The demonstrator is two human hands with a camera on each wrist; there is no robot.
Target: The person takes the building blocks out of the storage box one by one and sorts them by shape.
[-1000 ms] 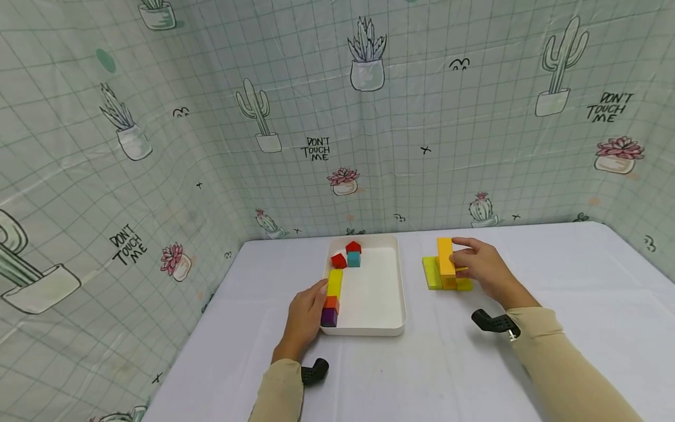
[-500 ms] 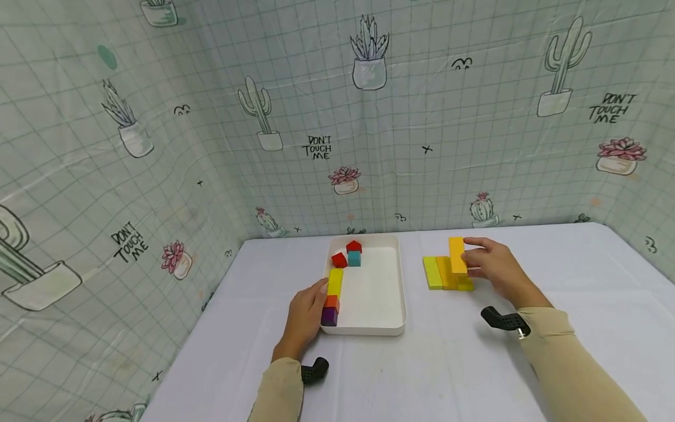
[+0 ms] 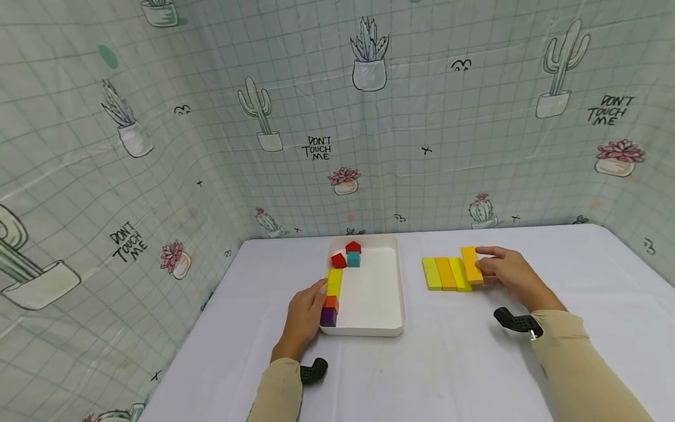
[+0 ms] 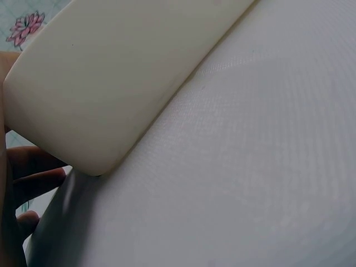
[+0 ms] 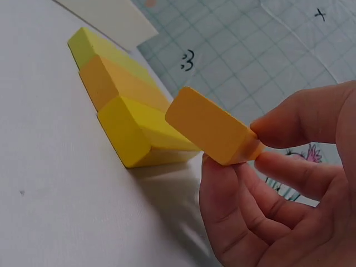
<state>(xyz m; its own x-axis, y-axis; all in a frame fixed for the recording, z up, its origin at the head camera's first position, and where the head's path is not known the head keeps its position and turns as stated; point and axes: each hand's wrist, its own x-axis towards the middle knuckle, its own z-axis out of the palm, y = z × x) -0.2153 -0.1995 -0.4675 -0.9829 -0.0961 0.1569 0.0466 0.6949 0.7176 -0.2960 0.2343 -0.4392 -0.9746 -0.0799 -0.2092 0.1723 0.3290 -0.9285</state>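
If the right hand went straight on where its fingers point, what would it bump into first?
Probably the yellow block just ahead, touched first by the orange block the right hand holds, though that block looks raised and might pass over.

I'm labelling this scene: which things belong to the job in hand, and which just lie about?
Likely in the job:
amber block in right hand
row of three blocks
white tray against left hand

Seemingly lying about, in tray:
two red blocks
teal cube
yellow block
orange block
purple block
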